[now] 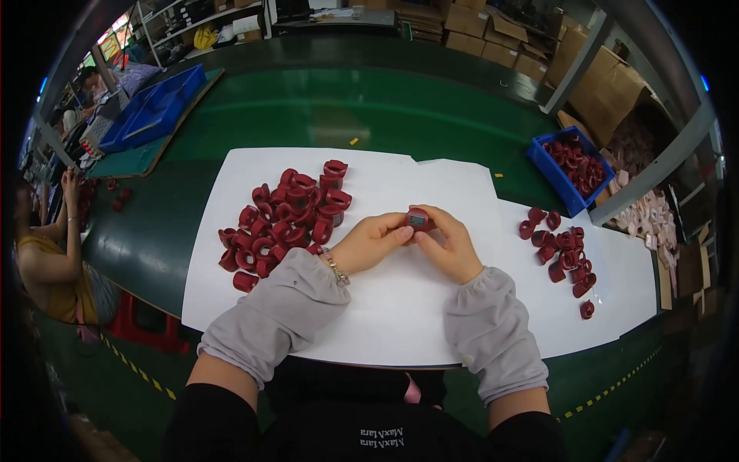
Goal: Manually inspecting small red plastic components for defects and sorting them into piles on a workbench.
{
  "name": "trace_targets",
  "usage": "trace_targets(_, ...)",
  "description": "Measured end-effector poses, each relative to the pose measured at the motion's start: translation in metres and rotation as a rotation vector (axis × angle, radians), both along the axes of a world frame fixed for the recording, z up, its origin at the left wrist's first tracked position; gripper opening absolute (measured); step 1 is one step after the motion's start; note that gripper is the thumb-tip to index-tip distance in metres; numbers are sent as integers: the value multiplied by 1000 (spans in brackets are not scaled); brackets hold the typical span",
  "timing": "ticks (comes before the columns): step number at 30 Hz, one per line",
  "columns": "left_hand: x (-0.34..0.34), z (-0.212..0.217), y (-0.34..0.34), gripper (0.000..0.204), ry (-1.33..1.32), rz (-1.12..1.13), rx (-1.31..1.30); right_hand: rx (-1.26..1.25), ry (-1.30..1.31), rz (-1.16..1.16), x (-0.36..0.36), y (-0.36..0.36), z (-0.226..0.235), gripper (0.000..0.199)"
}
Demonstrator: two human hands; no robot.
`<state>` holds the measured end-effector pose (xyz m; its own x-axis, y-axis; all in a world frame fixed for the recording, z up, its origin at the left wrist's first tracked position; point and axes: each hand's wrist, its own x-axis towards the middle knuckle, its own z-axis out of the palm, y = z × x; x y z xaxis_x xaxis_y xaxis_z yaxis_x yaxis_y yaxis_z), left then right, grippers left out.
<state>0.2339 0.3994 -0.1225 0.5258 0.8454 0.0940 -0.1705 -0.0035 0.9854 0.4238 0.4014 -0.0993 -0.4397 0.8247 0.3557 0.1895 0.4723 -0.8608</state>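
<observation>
Above the white sheet (400,308), both of my hands hold one dark red ring-shaped device (418,220) with a small grey screen facing up. My left hand (372,242) pinches its left side, thumb and fingers closed. From the other side my right hand (454,248) grips it, the index finger curled behind and the thumb below. A pile of similar dark red rings (285,215) lies left of my left hand; some show grey screens. A smaller, looser group of these rings (566,250) is spread out to the right.
A blue bin (566,185) full of red rings stands at the right, beside a metal post (647,181) and a heap of pale pink pieces (647,219). Blue trays (150,115) rest at the far left. Another person (58,262) sits at the left edge. Cardboard boxes (493,38) are stacked behind.
</observation>
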Motion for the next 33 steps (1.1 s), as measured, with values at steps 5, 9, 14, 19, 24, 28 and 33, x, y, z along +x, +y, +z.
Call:
trace_targets(5,1,1,1,33,-24,-5,-25,-44,-15,-2,2,1,0,39)
trace_targets(9,-1,-1,1,36,18,-12,-8,-4,-1,5,0,1,-1,35)
trace_targets(14,0,0,1,36,-32,-21,4,1,-5,-8,0,0,0,35)
trace_targets(19,-1,-3,0,35,-15,-8,-16,4,-26,5,1,1,0,36)
trace_targets(24,-1,-2,0,35,-26,0,-15,0,7,12,-1,1,0,36)
trace_targets(28,-2,-1,-1,35,-1,14,-8,-26,7,27,0,1,1,39)
trace_targets(33,-3,-2,0,35,-45,15,2,-31,-27,29,-4,-2,2,51)
